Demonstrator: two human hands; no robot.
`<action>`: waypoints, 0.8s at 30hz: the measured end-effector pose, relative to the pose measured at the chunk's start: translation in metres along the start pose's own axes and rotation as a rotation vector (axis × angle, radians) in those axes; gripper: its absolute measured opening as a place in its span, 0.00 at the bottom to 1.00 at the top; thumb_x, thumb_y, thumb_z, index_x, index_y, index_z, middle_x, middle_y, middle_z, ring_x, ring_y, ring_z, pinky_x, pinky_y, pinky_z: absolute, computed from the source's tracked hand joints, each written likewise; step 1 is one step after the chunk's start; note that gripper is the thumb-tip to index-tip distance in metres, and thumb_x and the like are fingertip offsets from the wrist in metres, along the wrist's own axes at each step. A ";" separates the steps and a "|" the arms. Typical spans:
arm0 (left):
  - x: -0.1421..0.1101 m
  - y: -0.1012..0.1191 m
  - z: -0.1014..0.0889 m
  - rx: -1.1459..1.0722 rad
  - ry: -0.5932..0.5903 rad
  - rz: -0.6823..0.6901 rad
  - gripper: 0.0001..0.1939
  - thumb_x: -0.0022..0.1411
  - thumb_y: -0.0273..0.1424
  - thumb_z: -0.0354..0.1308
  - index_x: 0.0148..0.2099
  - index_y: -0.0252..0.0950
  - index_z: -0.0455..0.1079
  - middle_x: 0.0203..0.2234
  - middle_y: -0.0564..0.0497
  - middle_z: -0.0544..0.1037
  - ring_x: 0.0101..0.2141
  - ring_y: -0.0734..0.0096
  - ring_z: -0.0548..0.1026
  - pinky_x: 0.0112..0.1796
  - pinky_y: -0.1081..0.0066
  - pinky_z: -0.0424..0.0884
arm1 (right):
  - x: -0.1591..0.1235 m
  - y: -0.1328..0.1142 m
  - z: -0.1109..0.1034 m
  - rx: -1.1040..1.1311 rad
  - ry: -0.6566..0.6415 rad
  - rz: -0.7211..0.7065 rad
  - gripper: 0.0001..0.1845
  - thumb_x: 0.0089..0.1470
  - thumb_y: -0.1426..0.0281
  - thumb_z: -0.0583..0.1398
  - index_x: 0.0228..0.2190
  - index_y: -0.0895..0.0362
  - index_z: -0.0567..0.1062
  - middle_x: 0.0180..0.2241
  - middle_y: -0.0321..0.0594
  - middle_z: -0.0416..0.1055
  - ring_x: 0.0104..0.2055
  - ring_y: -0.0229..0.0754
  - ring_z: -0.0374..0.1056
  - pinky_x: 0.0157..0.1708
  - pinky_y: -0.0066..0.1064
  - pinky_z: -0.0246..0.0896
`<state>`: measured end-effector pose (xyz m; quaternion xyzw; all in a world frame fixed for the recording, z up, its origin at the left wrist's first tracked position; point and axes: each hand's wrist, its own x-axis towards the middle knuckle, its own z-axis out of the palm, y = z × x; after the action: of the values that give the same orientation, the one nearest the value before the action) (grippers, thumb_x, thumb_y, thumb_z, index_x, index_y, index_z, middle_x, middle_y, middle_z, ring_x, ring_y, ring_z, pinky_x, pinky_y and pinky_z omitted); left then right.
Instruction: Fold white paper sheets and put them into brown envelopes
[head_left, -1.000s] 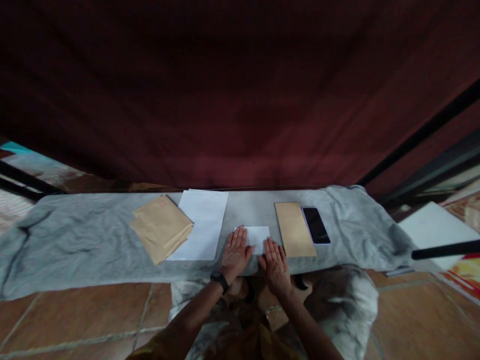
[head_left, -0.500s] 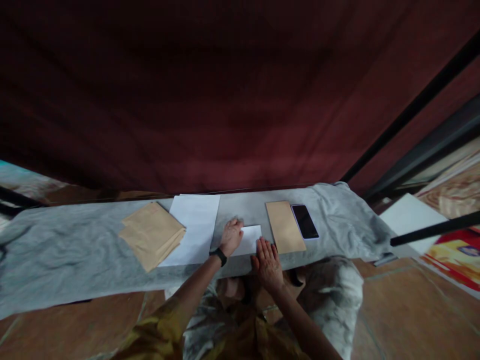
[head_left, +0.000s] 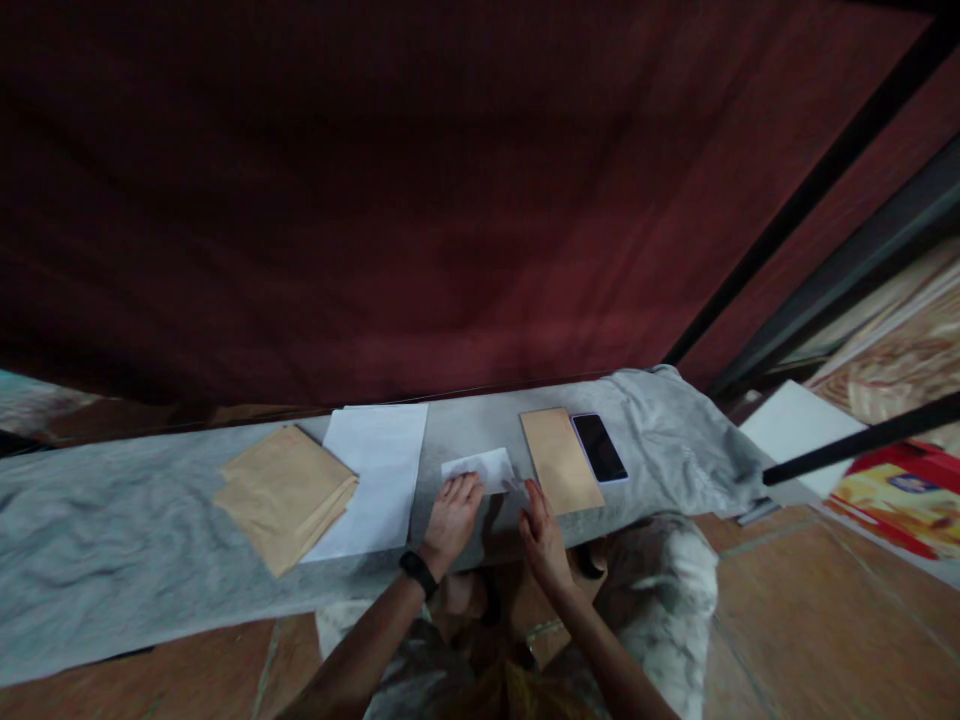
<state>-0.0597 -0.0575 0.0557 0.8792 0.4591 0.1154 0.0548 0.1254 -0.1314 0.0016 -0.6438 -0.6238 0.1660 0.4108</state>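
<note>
While hands [head_left: 452, 512] handle white paper [head_left: 487, 470] | red-yellow package [head_left: 885, 503] | blue logo [head_left: 913, 484] illegible

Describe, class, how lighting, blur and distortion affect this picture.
Head view: dim light, the dark red cloth fading almost to black at upper left; head view: soft blur around the right hand and the small white paper's nearby corner; head view: wide-angle stretching towards the edges.

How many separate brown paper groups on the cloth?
2. A fanned stack overlaps the large white sheets; the other group lies beside the phone. Lower layers may be hidden.
</note>
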 end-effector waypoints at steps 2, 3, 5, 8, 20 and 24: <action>-0.011 0.000 0.019 -0.022 -0.056 -0.029 0.18 0.64 0.18 0.48 0.50 0.36 0.73 0.54 0.43 0.75 0.56 0.57 0.71 0.58 0.56 0.65 | -0.003 -0.001 0.005 -0.027 -0.015 -0.045 0.31 0.63 0.73 0.48 0.67 0.53 0.56 0.64 0.48 0.60 0.66 0.47 0.58 0.62 0.46 0.61; -0.015 0.000 0.026 -0.035 -0.072 -0.041 0.19 0.63 0.18 0.48 0.51 0.36 0.73 0.56 0.43 0.74 0.57 0.58 0.71 0.58 0.57 0.65 | -0.003 -0.002 0.007 -0.042 -0.022 -0.079 0.31 0.63 0.74 0.48 0.66 0.54 0.57 0.64 0.49 0.60 0.66 0.47 0.58 0.61 0.46 0.62; -0.019 -0.002 0.032 -0.061 -0.086 -0.039 0.20 0.64 0.18 0.47 0.53 0.35 0.72 0.57 0.43 0.74 0.58 0.59 0.70 0.59 0.57 0.65 | 0.000 -0.004 0.013 -0.073 -0.031 -0.148 0.32 0.62 0.76 0.49 0.66 0.54 0.58 0.64 0.49 0.61 0.66 0.47 0.58 0.61 0.47 0.62; -0.020 -0.006 0.031 -0.108 -0.094 0.018 0.22 0.63 0.17 0.48 0.55 0.35 0.71 0.58 0.43 0.73 0.60 0.63 0.69 0.61 0.59 0.63 | 0.012 -0.009 0.022 -0.118 -0.048 -0.216 0.30 0.62 0.76 0.49 0.64 0.57 0.61 0.63 0.51 0.63 0.66 0.48 0.58 0.61 0.48 0.62; -0.019 0.000 0.028 -0.213 -0.024 -0.098 0.22 0.66 0.25 0.48 0.60 0.36 0.68 0.62 0.45 0.69 0.63 0.67 0.65 0.63 0.61 0.60 | 0.022 -0.007 0.046 -0.436 -0.195 -0.194 0.27 0.65 0.70 0.51 0.63 0.62 0.63 0.67 0.46 0.56 0.69 0.48 0.52 0.67 0.43 0.47; -0.001 0.008 0.043 -0.099 -0.043 -0.168 0.25 0.71 0.32 0.43 0.67 0.33 0.59 0.67 0.42 0.60 0.67 0.61 0.56 0.65 0.55 0.55 | 0.029 -0.006 0.051 -0.449 -0.189 -0.137 0.27 0.65 0.73 0.48 0.63 0.61 0.64 0.66 0.46 0.58 0.68 0.46 0.53 0.67 0.43 0.45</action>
<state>-0.0427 -0.0623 0.0152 0.8361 0.5235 0.1138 0.1176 0.0895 -0.0885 -0.0161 -0.6567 -0.7230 0.0544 0.2076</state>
